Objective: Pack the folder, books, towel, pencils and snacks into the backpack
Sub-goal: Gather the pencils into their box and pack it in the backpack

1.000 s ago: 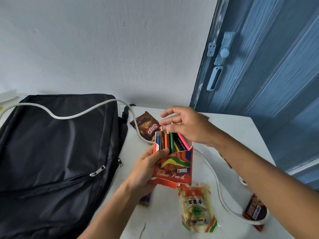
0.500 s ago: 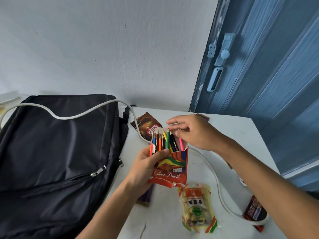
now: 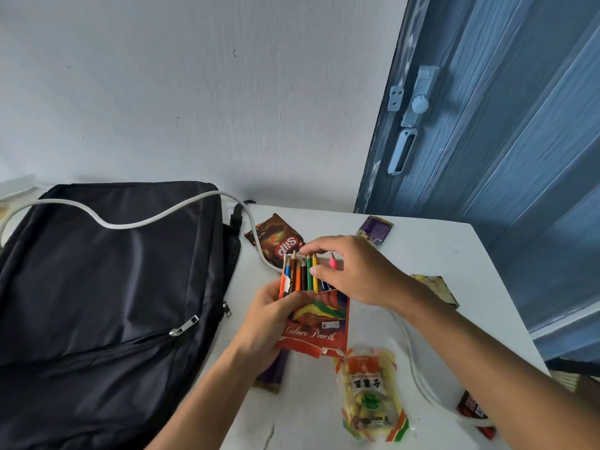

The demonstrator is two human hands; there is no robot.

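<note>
My left hand (image 3: pixel 269 315) grips a red "Colour Pencils" box (image 3: pixel 319 323) upright above the white table (image 3: pixel 422 251). Several coloured pencils (image 3: pixel 303 274) stick out of its open top. My right hand (image 3: pixel 354 271) rests its fingers on the pencil tips and the box's top edge, holding nothing by itself. The black backpack (image 3: pixel 107 287) lies flat on the left with its zips closed. Snack packets lie around: a brown "Siip" one (image 3: pixel 279 241), a yellow bag of nuts (image 3: pixel 371 393), and a purple one (image 3: pixel 375 228).
A white cable (image 3: pixel 130 222) runs over the backpack and across the table to the right edge. More packets: a yellow-brown one (image 3: pixel 436 287), a dark red one (image 3: pixel 474 414), a purple one (image 3: pixel 271 373) under my left wrist. A blue door (image 3: pixel 487 125) stands right.
The box has dropped lower and closer to the table. My right hand has come down onto the pencil tips, and the pencils sit deeper in the box.
</note>
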